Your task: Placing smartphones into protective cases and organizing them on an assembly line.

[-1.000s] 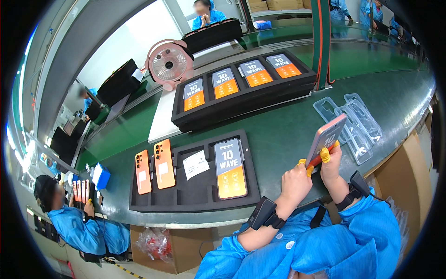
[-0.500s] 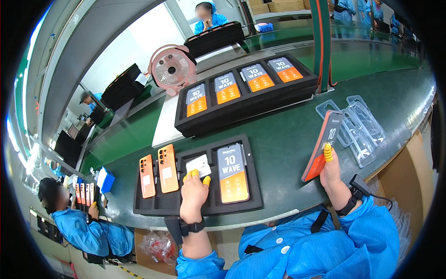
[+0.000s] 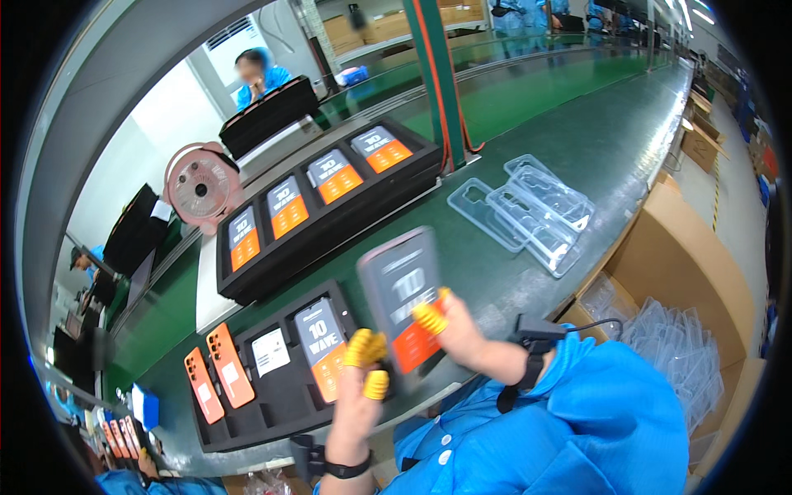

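A smartphone (image 3: 398, 280) with a grey-and-orange printed front stands tilted in my right hand (image 3: 466, 338), yellow finger covers pressing its right edge. Close to its lower left edge is my left hand (image 3: 356, 404), yellow-tipped fingers bent and thumb apart, with nothing visible between them. Below and to the left lies a black foam tray (image 3: 285, 410). In it I see an orange phone (image 3: 203, 386) back up, a second orange phone (image 3: 231, 365), a white label (image 3: 270, 351) and a front-up phone (image 3: 319, 337), partly hidden by my left hand.
Clear plastic cases (image 3: 528, 219) lie on the green bench to the right. Beyond the tray, stacked black trays (image 3: 330, 241) hold several phones beside a pink fan (image 3: 200, 188). A green post (image 3: 436, 78) rises behind. A cardboard box (image 3: 685, 235) with clear plastic stands right. Co-workers sit nearby.
My view has swung right. My right hand has brought the phone left from beside the clear cases. My left hand has left the white label and come up beside that phone.
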Available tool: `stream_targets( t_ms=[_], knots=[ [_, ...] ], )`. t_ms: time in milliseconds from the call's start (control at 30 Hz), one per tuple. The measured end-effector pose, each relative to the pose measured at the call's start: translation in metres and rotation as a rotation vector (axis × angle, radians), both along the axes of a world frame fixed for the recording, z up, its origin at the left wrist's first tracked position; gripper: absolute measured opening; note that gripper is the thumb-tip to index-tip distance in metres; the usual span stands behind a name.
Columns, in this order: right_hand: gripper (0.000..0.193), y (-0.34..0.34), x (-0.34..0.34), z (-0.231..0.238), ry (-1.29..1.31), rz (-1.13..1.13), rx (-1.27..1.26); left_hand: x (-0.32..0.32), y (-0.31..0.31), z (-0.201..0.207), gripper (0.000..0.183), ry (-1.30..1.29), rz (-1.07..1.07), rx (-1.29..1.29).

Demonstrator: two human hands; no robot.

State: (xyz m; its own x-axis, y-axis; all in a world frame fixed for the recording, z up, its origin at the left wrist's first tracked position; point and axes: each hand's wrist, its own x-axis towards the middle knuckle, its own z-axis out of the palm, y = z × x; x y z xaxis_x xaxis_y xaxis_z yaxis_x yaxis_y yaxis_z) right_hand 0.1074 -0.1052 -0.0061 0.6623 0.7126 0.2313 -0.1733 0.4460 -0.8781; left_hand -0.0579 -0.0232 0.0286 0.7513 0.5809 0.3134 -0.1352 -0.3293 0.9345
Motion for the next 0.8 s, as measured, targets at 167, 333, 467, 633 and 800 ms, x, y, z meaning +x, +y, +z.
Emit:
stream_targets(
  t_ms=[167,333,467,633,800],
  knots=[
    [0.045,-0.013,-0.007,0.048,-0.439,0.209,-0.14,0.007,-0.001,-0.024,0.03,-0.228,0.352,0.023],
    [0.05,-0.06,0.084,0.048,-1.25,-0.783,-0.516,-0.061,0.062,0.005,0.017,-0.34,0.55,-0.368],
    [0.031,-0.095,0.152,-0.004,-1.264,-0.948,-0.941,-0.134,0.136,-0.024,0.024,0.099,0.686,-0.241],
    [0.012,-0.102,0.167,-0.002,-1.241,-1.07,-0.893,-0.132,0.137,-0.022,0.027,0.447,0.725,-0.137],
    [0.011,-0.11,0.155,0.054,-0.871,-0.902,-0.401,-0.127,0.122,-0.019,0.028,0.614,0.799,0.209]
  ],
)
